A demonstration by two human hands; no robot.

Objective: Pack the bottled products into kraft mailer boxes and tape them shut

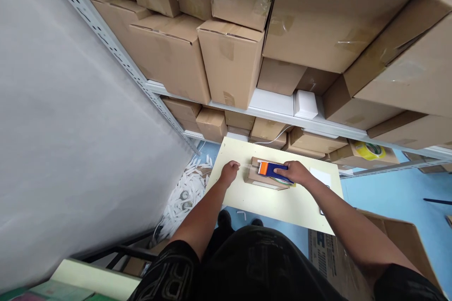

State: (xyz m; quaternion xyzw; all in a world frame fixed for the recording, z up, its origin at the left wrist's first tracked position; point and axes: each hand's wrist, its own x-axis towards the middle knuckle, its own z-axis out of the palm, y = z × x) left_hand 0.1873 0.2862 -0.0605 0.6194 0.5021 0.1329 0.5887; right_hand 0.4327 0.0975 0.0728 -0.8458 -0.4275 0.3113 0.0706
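Observation:
My right hand point(295, 171) is wrapped around a blue tape dispenser point(273, 170) with an orange front end. The dispenser lies along the top of a small brown cardboard box point(263, 182), with part of a tape roll showing beneath it. The box rests on a pale yellow table point(240, 197) and has a white label on its near side. Just left of the box, my left hand point(230, 172) is closed, fingertips together. A faint clear strip shows between it and the box; what the fingers hold is too small to make out.
Metal shelves packed with cardboard boxes point(229, 61) stand beyond the table. A yellow tape roll point(369, 150) sits on a lower box at right. White scraps point(181, 197) cover the floor by the left wall. A large open carton point(395, 230) is at lower right.

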